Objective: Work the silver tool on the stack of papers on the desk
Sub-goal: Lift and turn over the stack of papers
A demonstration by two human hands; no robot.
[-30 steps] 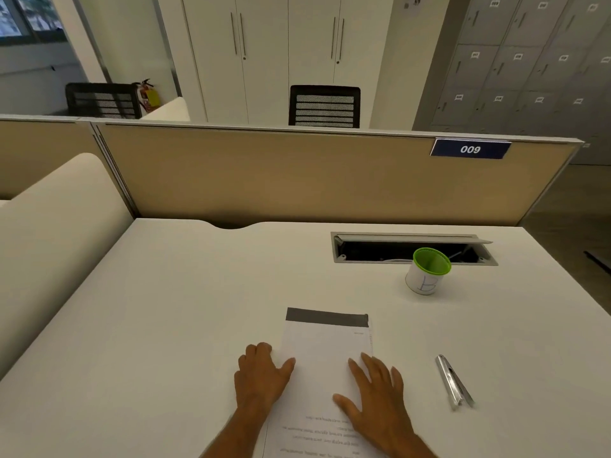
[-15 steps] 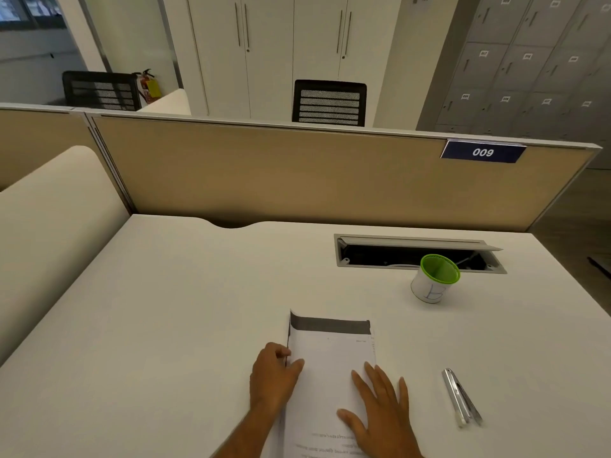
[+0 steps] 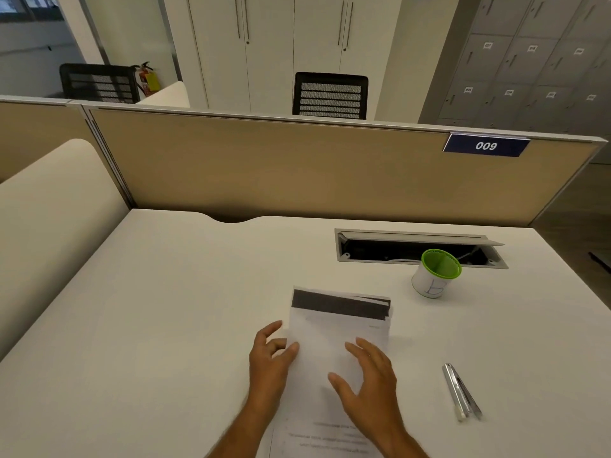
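A stack of white papers point(image 3: 334, 328) with a dark band across its far end lies on the white desk point(image 3: 165, 309), its far end raised and the sheets fanned slightly. My left hand point(image 3: 269, 361) grips the stack's left edge, thumb on top and fingers curled at the side. My right hand point(image 3: 367, 378) hovers over the stack's right part with fingers spread, holding nothing. The silver tool point(image 3: 461, 393), a slim two-armed metal piece, lies on the desk to the right of the papers, about a hand's width from my right hand.
A white cup with a green rim point(image 3: 434, 274) stands behind the papers to the right, in front of an open cable tray point(image 3: 416, 247) set into the desk. A beige partition point(image 3: 297, 170) closes the desk's far side.
My left hand went from resting flat to gripping the stack's left edge, and the stack's far end has lifted. My right hand has risen off the paper.
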